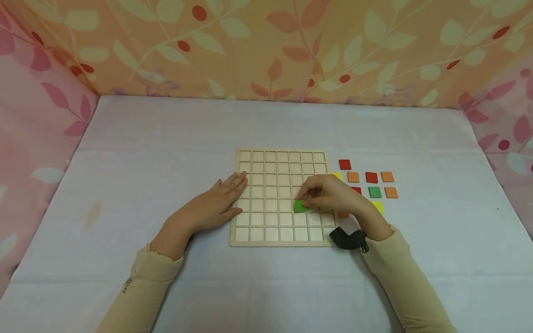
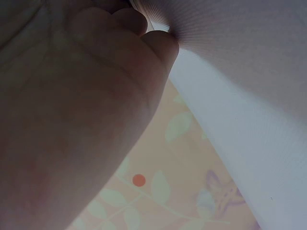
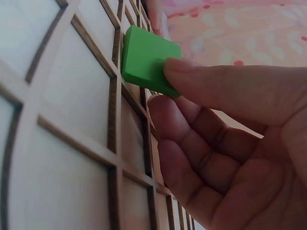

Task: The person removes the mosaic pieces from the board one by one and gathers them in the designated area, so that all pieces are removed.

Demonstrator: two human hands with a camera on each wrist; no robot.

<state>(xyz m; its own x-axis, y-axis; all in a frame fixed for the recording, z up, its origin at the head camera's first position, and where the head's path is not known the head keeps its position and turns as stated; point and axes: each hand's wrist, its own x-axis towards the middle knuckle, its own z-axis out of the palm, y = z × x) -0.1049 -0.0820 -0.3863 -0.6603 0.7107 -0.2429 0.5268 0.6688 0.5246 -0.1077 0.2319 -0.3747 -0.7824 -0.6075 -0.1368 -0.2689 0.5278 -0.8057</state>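
A pale wooden grid board (image 1: 264, 243) with square cells lies flat on the white cloth. My right hand (image 1: 333, 193) pinches a green square tile (image 1: 299, 206) between thumb and fingers, over the board's right half. In the right wrist view the green tile (image 3: 148, 60) is tilted, one edge at the grid's ridges, with the thumb (image 3: 206, 79) on its face. My left hand (image 1: 212, 201) rests at the board's left edge, fingers extended, fingertips on the rim. The left wrist view shows mostly the palm side of the left hand (image 2: 81, 110).
Right of the board lie loose tiles: several red (image 1: 344, 164) and orange (image 1: 387, 177), a green one (image 1: 374, 192) and yellow ones (image 1: 378, 206), some partly hidden by the right hand. A black curved device (image 1: 347, 239) sits at the right wrist. Flowered cloth (image 1: 266, 51) hangs behind.
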